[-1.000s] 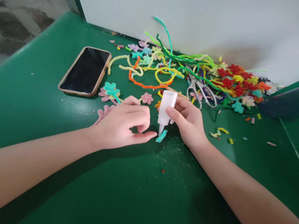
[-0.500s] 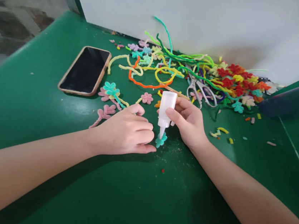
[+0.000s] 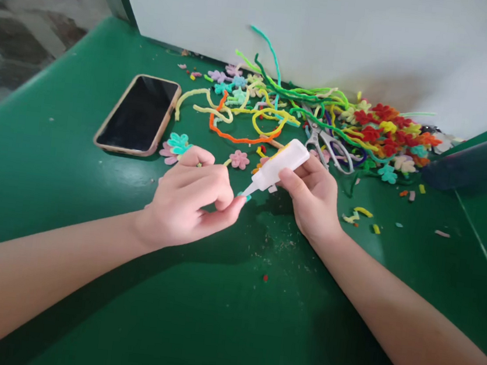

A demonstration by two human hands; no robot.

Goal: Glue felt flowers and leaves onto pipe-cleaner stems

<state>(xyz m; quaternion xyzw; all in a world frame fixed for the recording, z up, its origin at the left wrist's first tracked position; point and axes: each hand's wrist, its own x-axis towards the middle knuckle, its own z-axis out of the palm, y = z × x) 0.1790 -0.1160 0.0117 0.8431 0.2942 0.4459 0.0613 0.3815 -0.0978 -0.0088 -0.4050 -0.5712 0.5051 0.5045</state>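
My right hand [image 3: 314, 196] is closed around a small white glue bottle [image 3: 281, 163], tilted with its nozzle pointing down and left. The nozzle tip meets a teal pipe-cleaner flower [image 3: 247, 197], of which only a bit shows past my left fingertips. My left hand [image 3: 200, 201] is closed, pinching that flower between thumb and finger just above the table. Behind the left hand lie another teal flower [image 3: 179, 143] and a pink flower [image 3: 239, 159], partly covered pieces among them.
A phone [image 3: 139, 115] lies at the left on the green table [image 3: 191, 329]. Scissors [image 3: 329, 142] rest by a heap of coloured pipe cleaners [image 3: 272, 118] and red flowers [image 3: 382, 119] along the white wall [image 3: 331, 34]. A dark bottle [image 3: 483, 163] lies at the right; clippings are scattered nearby.
My left hand has picked the teal flower up off the table. The glue bottle has swung from upright nozzle-down to a slant, its nozzle now toward the left hand.
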